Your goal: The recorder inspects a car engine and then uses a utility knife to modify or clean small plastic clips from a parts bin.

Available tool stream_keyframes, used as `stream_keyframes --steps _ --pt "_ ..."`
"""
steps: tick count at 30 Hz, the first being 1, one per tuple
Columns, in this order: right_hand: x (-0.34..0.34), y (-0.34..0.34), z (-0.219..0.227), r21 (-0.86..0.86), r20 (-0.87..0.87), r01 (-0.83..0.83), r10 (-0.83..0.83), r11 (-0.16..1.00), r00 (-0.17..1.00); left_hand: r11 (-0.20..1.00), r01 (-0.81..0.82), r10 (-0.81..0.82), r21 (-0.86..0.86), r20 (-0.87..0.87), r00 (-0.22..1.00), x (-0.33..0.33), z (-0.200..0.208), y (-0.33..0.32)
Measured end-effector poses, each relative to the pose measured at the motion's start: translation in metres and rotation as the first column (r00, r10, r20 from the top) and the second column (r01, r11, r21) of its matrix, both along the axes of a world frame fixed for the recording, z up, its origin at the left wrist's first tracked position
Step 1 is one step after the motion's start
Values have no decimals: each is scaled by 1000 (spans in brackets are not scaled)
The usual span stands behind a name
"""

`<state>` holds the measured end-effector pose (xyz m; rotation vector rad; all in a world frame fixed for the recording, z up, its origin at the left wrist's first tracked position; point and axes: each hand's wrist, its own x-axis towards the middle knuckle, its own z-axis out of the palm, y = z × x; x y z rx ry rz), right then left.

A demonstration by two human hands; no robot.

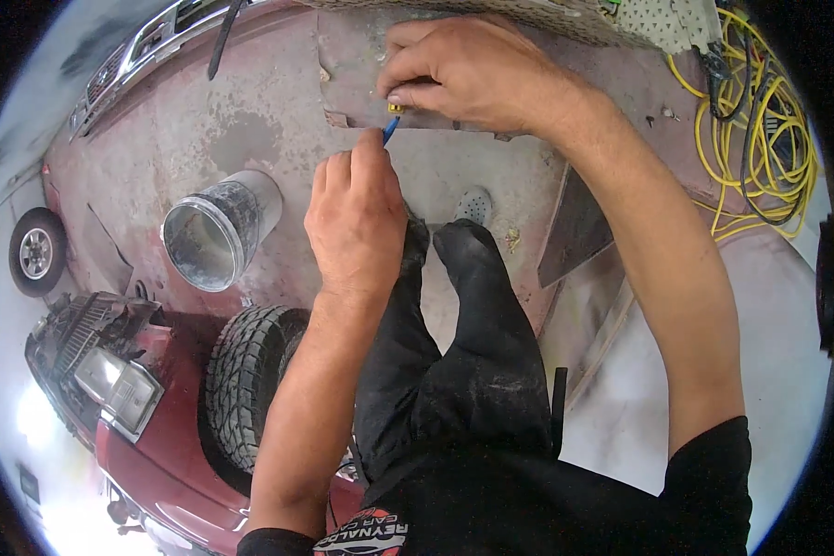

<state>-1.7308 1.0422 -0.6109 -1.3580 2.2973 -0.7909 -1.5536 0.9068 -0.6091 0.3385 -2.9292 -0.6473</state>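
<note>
My left hand (pixel 357 218) has its fingers closed around a slim blue pen-like thing (pixel 391 129), whose end sticks out past the fingertips. Just beyond that end, the thumb and fingers of my right hand (pixel 477 74) pinch a small yellow piece (pixel 396 107). The two things are very close together; whether they touch I cannot tell. Most of each is hidden by my fingers, so their exact kind does not show. Both hands are in front of me, above a worn, torn-edged sheet (pixel 352 79).
A stained bucket (pixel 261 199) stands to the left. Beyond it are a red car (pixel 171 454), a treaded tyre (pixel 236 394) and a smaller wheel (pixel 37 250). Yellow cable (pixel 778 157) lies coiled at right, near a dark panel (pixel 579 227). A patterned, light-coloured surface (pixel 658 23) spans the far edge.
</note>
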Motion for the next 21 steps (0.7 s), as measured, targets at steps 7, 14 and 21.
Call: stream_keyframes --steps 7,14,21 --pt "-6 5 2 -71 48 -42 46 997 998 1000 -12 12 -11 -33 999 0 -9 7" --pt "-2 12 -3 -12 8 -62 62 998 998 998 -48 46 -28 -57 997 3 -15 15" --pt "-3 22 1 -53 58 -85 88 995 994 992 -128 126 -14 -60 990 6 -20 25"
